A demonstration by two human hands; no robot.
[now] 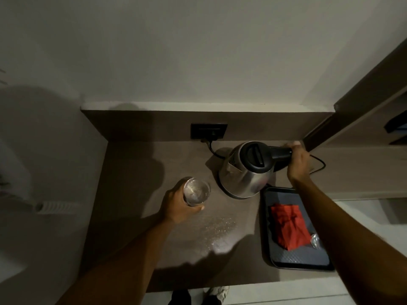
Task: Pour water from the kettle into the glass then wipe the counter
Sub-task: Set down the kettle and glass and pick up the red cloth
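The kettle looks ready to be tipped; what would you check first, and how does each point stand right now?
1. Right hand grips the kettle handle: ok.
2. Left hand steadies the glass: ok.
3. Spout over the glass: not ok, the kettle is beside it.
4. Kettle lid closed: ok.
5. Room left in the glass: cannot tell.
6. Red cloth ready on the tray for wiping: ok.

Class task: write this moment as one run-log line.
left hand: holding glass | right hand: gripping kettle handle | red cloth: on tray | counter: unwiped
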